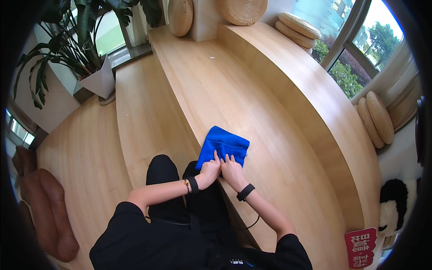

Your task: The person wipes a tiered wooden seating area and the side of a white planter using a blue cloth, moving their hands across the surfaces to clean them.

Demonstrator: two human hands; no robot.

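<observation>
A blue cloth lies on the wooden step, its near side at the step's edge by the person's knees. A raised crease runs across it, and its right edge looks frayed. My left hand rests on the near part of the cloth, index finger extended, the other fingers curled. Beside it, close to or touching it, my right hand has its fingertips on the cloth. Whether either hand pinches the fabric cannot be told. Both wrists wear black bands.
Wooden steps curve around the person. Woven round cushions stand and lie along the upper ledge. A potted plant is at upper left, a brown sculpted object at lower left. A red sign with writing is at lower right.
</observation>
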